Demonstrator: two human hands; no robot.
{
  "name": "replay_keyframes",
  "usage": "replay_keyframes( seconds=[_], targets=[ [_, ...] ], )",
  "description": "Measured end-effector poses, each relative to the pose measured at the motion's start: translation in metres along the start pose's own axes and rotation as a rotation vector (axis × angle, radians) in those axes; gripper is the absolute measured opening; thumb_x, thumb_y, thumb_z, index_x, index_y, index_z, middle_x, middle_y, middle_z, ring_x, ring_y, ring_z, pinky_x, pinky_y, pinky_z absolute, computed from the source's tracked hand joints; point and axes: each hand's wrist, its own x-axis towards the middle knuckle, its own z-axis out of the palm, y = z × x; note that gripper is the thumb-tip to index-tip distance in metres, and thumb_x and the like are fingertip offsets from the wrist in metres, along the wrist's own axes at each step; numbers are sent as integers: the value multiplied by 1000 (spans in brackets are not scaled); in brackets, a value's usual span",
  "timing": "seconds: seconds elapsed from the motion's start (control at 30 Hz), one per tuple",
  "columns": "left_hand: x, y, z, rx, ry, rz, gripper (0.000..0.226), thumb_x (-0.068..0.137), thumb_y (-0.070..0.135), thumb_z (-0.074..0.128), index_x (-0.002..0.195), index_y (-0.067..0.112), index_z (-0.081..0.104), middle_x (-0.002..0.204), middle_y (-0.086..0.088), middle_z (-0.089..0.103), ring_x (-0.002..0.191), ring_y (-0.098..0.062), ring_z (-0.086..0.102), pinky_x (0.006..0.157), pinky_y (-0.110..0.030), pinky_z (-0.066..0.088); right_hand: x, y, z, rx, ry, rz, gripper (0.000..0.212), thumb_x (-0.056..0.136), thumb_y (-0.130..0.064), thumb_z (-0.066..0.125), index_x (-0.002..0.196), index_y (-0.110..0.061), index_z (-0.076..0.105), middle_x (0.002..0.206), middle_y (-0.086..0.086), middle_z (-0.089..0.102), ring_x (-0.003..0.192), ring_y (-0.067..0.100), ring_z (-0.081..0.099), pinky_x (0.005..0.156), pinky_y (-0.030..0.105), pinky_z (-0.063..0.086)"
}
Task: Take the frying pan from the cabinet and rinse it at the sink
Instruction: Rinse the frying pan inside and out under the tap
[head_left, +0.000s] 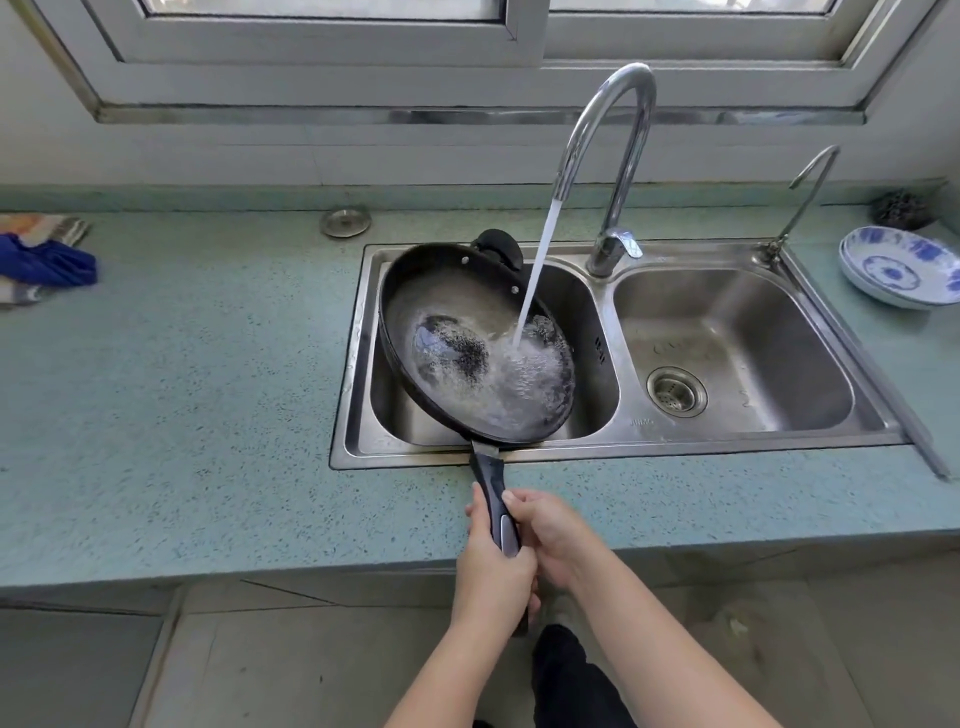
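Observation:
A black frying pan (447, 312) is held tilted over the left basin of a steel double sink (613, 447). Water runs from the tall curved faucet (618, 130) into the pan's right side and foams there. The pan's long dark handle (493, 488) reaches back over the counter's front edge. My left hand (491, 571) and my right hand (550, 535) both grip this handle, side by side. A small black helper handle sits on the pan's far rim.
The right basin (727, 338) holds only its drain strainer. A thin second tap (805, 197) stands at the sink's right corner. Blue-and-white plates (898, 265) are stacked at the far right. A blue cloth (47, 260) lies far left, and a metal sink plug (345, 222) behind the sink.

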Motion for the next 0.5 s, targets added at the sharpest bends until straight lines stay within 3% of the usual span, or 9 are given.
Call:
replay_keyframes(
  seconds=[0.07,0.2,0.27,0.4,0.5],
  targets=[
    [0,0,-1,-9,-2,-4,81,88,17,55,147,42,6,70,-9,59,32,-15,47,39,-25,44,-1,-1,1,2,-2,-12,36,99,-14,33,90,-1,66,67,6,71,59,18,63,58,28,48],
    [-2,1,-5,-105,-34,-11,84,85,6,56,146,43,13,56,-5,56,33,-15,46,39,-25,42,-7,-4,5,-33,42,-29,32,99,-13,36,100,4,62,60,5,68,45,12,62,39,19,43],
    [-3,1,-7,-183,-64,-28,84,83,2,56,145,45,18,51,-3,55,33,-15,45,38,-23,41,-9,-5,5,-62,71,-59,28,98,-13,41,103,6,61,65,11,65,44,14,61,37,19,42],
    [-1,6,-3,-269,-115,-63,71,84,5,59,139,43,33,47,-4,50,33,-16,44,36,-21,40,-11,-9,-2,-153,157,-126,19,95,-13,48,87,0,59,60,12,62,40,14,57,36,18,39],
    [3,12,3,-139,-92,-39,53,82,14,61,128,34,45,57,-7,60,36,-18,53,38,-25,46,-12,-13,-5,-300,234,-156,24,94,-14,51,74,-5,60,56,6,61,38,8,55,40,19,39]
  ],
)
